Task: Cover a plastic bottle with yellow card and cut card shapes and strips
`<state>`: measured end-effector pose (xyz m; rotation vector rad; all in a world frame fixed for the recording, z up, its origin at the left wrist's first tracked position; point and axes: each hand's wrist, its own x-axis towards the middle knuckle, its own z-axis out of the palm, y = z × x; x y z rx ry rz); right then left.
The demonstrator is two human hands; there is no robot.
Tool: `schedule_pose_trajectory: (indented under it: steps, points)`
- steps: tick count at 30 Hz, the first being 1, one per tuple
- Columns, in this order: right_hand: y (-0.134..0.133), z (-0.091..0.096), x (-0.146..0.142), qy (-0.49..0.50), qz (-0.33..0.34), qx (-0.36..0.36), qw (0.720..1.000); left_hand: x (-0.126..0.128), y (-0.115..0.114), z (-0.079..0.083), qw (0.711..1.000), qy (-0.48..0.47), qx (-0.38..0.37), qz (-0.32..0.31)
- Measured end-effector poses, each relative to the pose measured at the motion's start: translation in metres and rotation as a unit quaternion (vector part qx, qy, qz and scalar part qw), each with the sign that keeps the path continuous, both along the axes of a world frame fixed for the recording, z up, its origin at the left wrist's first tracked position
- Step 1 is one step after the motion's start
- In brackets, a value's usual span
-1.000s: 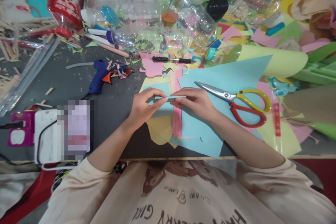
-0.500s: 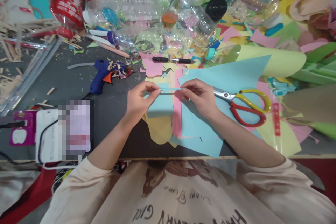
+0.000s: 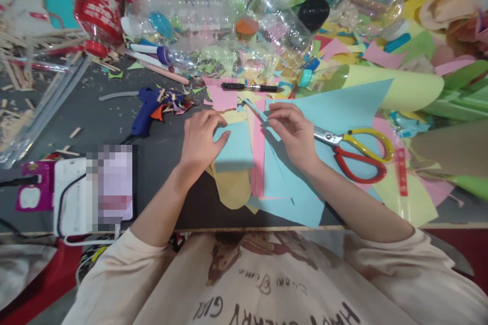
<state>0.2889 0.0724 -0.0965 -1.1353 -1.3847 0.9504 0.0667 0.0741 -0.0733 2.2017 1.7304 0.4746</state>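
A narrow blue paper strip (image 3: 254,110) slants up and to the left from the fingertips of my right hand (image 3: 293,131), which pinches one end of it. My left hand (image 3: 204,142) holds nothing; its thumb and fingers are apart over the left edge of a light blue paper piece (image 3: 234,150). Beneath that piece lies a tan paper piece (image 3: 232,190) with a rounded end. Pink paper strips (image 3: 258,162) run beside it. Scissors (image 3: 354,155) with one yellow and one red handle lie right of my right hand, on a large blue sheet (image 3: 301,195), their blades partly hidden.
A blue hot glue gun (image 3: 147,111) lies to the left, with a phone (image 3: 114,183) nearer me. A black pen (image 3: 249,87) rests beyond my hands. Clear plastic bottles (image 3: 179,5) and paper scraps crowd the back. Rolled yellow paper (image 3: 400,89) lies at right.
My left hand has let go of its end of the blue strip and opened. The strip, stretched level between both hands before, now slants from my right hand alone.
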Motion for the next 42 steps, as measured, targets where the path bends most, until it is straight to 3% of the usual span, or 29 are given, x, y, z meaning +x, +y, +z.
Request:
schedule_pose_trajectory:
  steps: [6, 12, 19, 25, 30, 33, 38, 42]
  points:
    - [-0.003, 0.008, -0.002, 0.019, -0.009, -0.049, 0.999, -0.001, 0.0, -0.003, 0.992, -0.128, -0.01, 0.021]
    - [-0.008, 0.017, -0.005, 0.088, 0.045, -0.115, 0.988, 0.002, -0.003, 0.002, 0.946, -0.323, -0.007, 0.005]
    - [-0.012, 0.022, -0.005, 0.049, 0.071, -0.096, 0.992, 0.005, -0.006, 0.006, 0.933, -0.357, -0.052, 0.001]
    - [-0.015, 0.019, -0.008, 0.015, 0.189, -0.156, 0.969, 0.012, -0.012, 0.008, 0.926, -0.365, -0.091, -0.038]
    - [-0.011, 0.021, -0.007, 0.069, 0.119, -0.202, 0.97, 0.01, -0.008, 0.005, 0.895, -0.44, -0.062, 0.044]
    - [-0.009, 0.025, -0.005, 0.095, 0.111, -0.217, 0.965, 0.008, -0.006, 0.006, 0.868, -0.486, -0.069, 0.076]
    - [-0.009, 0.028, -0.007, 0.1, 0.16, -0.246, 0.951, 0.01, -0.01, 0.011, 0.874, -0.448, -0.189, 0.018]
    - [-0.008, 0.026, -0.008, 0.16, 0.121, -0.225, 0.953, 0.01, -0.009, 0.008, 0.87, -0.464, -0.154, 0.069]
